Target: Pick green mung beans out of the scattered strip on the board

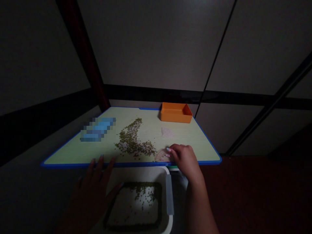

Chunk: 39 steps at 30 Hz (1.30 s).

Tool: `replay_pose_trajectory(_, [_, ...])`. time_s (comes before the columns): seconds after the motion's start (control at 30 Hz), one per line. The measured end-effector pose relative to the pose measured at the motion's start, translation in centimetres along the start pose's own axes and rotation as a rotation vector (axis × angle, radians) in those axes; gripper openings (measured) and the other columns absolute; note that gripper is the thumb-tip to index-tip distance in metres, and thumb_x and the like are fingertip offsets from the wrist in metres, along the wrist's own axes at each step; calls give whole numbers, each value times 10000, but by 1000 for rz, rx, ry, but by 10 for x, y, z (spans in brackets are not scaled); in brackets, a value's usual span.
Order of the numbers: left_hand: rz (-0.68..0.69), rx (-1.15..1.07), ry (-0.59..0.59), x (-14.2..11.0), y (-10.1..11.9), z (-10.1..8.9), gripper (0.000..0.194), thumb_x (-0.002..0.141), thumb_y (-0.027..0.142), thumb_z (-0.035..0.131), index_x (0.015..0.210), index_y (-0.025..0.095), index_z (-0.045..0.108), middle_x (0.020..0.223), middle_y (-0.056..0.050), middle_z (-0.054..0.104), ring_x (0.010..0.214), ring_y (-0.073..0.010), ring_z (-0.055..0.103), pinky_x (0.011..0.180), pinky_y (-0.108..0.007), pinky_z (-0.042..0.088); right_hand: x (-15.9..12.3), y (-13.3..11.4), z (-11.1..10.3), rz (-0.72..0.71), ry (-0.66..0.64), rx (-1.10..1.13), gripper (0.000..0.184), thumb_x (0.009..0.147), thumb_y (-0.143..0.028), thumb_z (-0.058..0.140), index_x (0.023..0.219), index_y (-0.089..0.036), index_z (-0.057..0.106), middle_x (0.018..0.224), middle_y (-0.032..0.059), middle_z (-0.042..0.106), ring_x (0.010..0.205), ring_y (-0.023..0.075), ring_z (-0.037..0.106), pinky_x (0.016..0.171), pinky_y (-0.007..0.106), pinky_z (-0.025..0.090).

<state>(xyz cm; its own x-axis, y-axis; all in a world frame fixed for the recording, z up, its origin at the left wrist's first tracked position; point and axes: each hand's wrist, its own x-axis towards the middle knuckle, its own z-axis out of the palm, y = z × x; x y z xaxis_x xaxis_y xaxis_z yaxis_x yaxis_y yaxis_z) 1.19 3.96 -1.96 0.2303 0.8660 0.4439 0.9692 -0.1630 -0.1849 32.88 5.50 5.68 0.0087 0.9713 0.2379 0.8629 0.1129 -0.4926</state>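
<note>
My right hand (pixel 186 159) rests at the near right of the pale board (pixel 95 150), thumb and fingers drawn together. Whatever lies between its fingertips is too small to make out. Just left of those fingertips is a thin patch of small pinkish grains (pixel 160 155). A spread heap of small green beans mixed with paler grains (pixel 131 138) covers the board's middle. Behind my right hand lies a small whitish pile of grains (pixel 167 132). My left hand (pixel 94 187), dim in shadow, has its fingers apart over the board's near edge and the bin's left side, holding nothing.
Below the board's near edge stands a white bin (pixel 170 224) with green beans scattered inside. An orange open box (pixel 175 117) sits at the back right corner. A blurred-out blue object (pixel 97 130) lies on the left. Dark panelled walls (pixel 156 42) close in behind.
</note>
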Motion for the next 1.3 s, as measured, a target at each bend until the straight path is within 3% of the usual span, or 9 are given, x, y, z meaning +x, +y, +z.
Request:
replay_pose_trajectory(0.47, [9,2,-15,2,2,-2,693,897,562,386,1486,198,408,1588,-233,399,1455,-437,398,996,-610,499,-1,5,4,-78,1,230,264,989,-252,549,832,-197,755,756,17,744,689,151,626,685,236,372])
replay_pose_trajectory(0.7, [-25,-3,-57,2,2,-1,690,882,561,427,1478,215,421,1586,-206,408,1467,-415,380,1007,-595,507,3,2,11,-17,46,156,245,985,-244,546,897,-204,771,834,43,771,755,165,655,708,235,388])
replay_pose_trajectory(0.9, [-8,-19,-13,1,1,2,682,884,538,423,1480,207,422,1587,-211,402,1468,-426,371,1018,-603,498,0,0,10,-133,-32,295,277,981,-261,544,804,-207,751,768,15,751,705,151,641,674,227,398])
replay_pose_trajectory(1.07, [-7,-60,-21,1,-1,2,690,882,560,415,1484,223,418,1587,-194,411,1487,-396,353,1053,-591,479,-1,15,5,-2,50,291,270,967,-293,530,809,-199,728,762,30,746,708,170,651,649,233,409])
replay_pose_trajectory(1.2, [-16,-46,-27,2,-1,3,705,868,558,436,1475,200,434,1570,-211,434,1478,-409,363,1050,-600,478,1,24,5,147,158,141,263,971,-288,515,853,-191,729,821,67,767,743,190,670,647,244,393])
replay_pose_trajectory(1.3, [-24,-35,-34,3,0,3,689,878,545,420,1476,203,433,1578,-203,427,1481,-402,363,1041,-595,485,3,21,8,160,148,72,246,975,-269,525,858,-194,728,844,76,776,762,192,682,648,246,377])
